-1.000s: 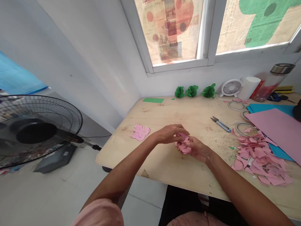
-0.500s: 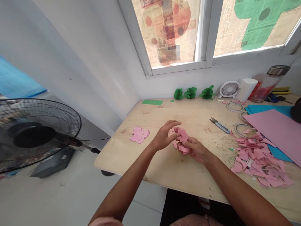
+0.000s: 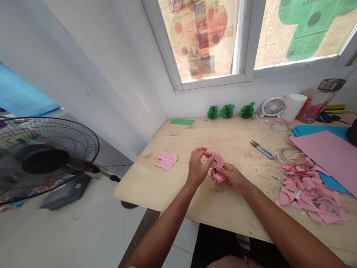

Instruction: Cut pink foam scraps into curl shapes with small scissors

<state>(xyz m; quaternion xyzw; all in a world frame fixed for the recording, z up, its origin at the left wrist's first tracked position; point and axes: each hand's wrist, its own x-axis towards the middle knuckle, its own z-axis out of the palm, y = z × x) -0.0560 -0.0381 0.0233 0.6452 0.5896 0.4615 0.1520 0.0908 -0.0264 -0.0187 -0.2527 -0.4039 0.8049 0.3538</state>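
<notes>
A layered pink paper cutout (image 3: 218, 160) is held over the middle of the wooden table. My right hand (image 3: 233, 178) grips its lower right side between thumb and fingers. At its upper left, my left hand (image 3: 198, 163) has its thumb and fingertips closed on the edge of the paper. Several pink layers fan out between the two hands. Flat on the table to the left lies another pink cutout (image 3: 166, 160), touched by neither hand.
Snips (image 3: 262, 149) lie right of my hands, near pink scraps (image 3: 309, 190) and a pink sheet (image 3: 329, 156). Green paper figures (image 3: 227, 111), a small white fan (image 3: 273, 107) and a bottle (image 3: 320, 100) stand by the wall. A large fan (image 3: 47, 160) is at the left.
My left hand has shifted slightly right, and its fingers, spread before, have curled in to the paper. My right hand keeps its grip. The camera view has shifted slightly.
</notes>
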